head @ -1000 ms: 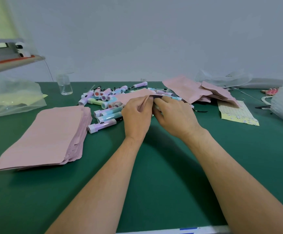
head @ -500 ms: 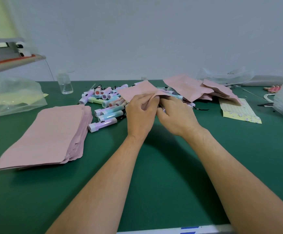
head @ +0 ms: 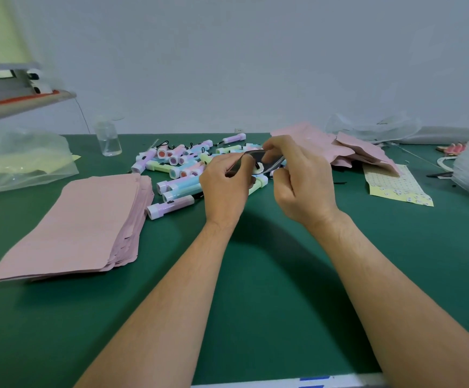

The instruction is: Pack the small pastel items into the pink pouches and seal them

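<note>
Green matting covers the bench, with a plain pale wall behind it. From my remote seat I see the pouch (head: 255, 156) raised just above the mat at the middle of the view, its mouth pulled apart so the silvery lining shows. The left hand (head: 226, 189) pinches the near lip between thumb and curled fingers, and the right hand (head: 302, 180) pinches the far lip the same way. Something pale sits at the mouth, but I cannot tell whether it is inside or lying behind.

Directly beneath and to the left lie the loose pastel items (head: 180, 170), tumbled together with their black loops tangled. Further left is the flat stack of pouches (head: 82, 217), and to the right a heap of crumpled pink pouches (head: 342, 148) beside a yellow patterned sheet (head: 395, 189). A clear bottle (head: 109, 138) stands at the back.

My worry is the seal. If a loop or an item's end lies across the lips, pressing them together would leave a gap. With both hands occupied on the lips, a slip could also tip the contents back into the pile.
</note>
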A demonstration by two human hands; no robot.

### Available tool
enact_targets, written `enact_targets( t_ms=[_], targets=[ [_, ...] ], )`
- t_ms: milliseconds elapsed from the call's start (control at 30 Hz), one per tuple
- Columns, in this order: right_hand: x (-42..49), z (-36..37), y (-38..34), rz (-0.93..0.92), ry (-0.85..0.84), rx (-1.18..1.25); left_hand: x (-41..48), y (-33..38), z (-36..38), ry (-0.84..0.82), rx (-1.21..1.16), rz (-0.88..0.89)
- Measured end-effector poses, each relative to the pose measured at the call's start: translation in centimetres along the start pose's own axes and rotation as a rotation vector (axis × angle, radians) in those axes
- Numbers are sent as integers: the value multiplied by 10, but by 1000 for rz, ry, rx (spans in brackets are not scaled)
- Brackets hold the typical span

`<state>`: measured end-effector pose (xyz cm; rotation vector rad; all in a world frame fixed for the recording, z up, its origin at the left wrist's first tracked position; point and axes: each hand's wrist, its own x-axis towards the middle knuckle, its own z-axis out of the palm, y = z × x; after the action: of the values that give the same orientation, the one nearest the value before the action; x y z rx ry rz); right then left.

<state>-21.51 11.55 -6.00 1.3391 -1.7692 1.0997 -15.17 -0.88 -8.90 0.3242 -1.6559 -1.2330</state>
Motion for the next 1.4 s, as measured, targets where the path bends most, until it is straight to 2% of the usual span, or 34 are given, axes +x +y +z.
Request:
enact_targets(
  t_ms=[67,200,300,500,667,1000,1167,1300,1400],
  targets=[
    [0,0,-1,-27,-58,-40,-1,2,1,-1,-20,10],
    [0,6,1,4,-303,-168,-2,5,2,29,-16,42],
    [-1,10,4,50,-381,-186,-2,3,2,35,-65,6],
    [0,7,0,-20,-256,-98,0,4,2,43,-51,42],
    [1,10,1,-67,-298,-243,-5,6,6,47,-22,95],
    [0,17,3,69,-473,-355,-7,2,3,-5,25,72],
    [1,14,4,73,-341,-347,-3,-1,2,50,-29,46],
    [-1,15,5,60,-429,-396,-5,4,3,14,-12,60],
    [-2,16,4,58,-433,-393,-7,4,4,15,-1,60]
  ],
)
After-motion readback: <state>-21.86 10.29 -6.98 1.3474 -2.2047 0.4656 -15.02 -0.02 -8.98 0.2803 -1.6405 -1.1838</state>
